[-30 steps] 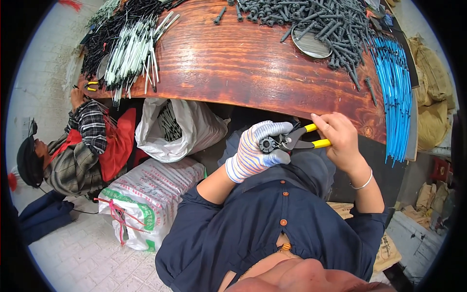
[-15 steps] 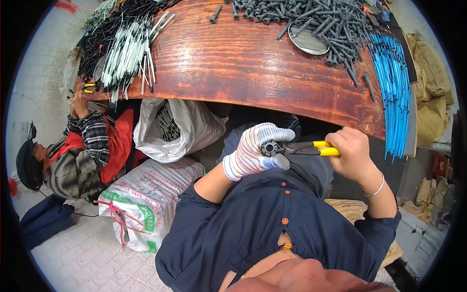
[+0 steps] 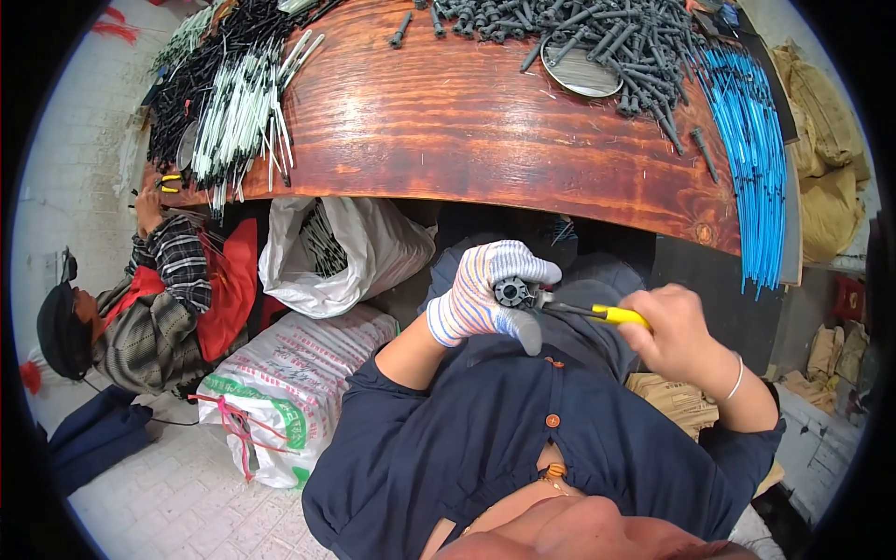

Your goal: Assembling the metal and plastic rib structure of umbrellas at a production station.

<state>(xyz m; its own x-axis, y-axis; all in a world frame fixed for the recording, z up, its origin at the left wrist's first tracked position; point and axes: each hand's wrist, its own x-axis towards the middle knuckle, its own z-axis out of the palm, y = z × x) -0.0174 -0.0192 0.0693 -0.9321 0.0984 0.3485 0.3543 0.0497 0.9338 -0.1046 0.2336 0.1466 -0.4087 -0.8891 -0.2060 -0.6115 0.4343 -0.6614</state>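
My left hand, in a white striped glove with grey fingertips, is closed around a dark round plastic part. Its slotted end faces up, and the rest of it is hidden by the glove. Held in my bare right hand is a pair of yellow-handled pliers. Their dark jaws point left and meet the right side of the part, between my left thumb and fingers. Whether the jaws grip anything is too small to tell. Both hands are in front of my torso, just below the table's near edge.
The brown wooden table bears grey plastic pieces, a round metal plate, blue rods and white rods. An open white sack stands below its edge, beside a full sack. A co-worker sits at the left.
My right hand has moved a little down and to the right, and the pliers' handles have come together. My left thumb has lowered away from the part. The whole view has shifted slightly.
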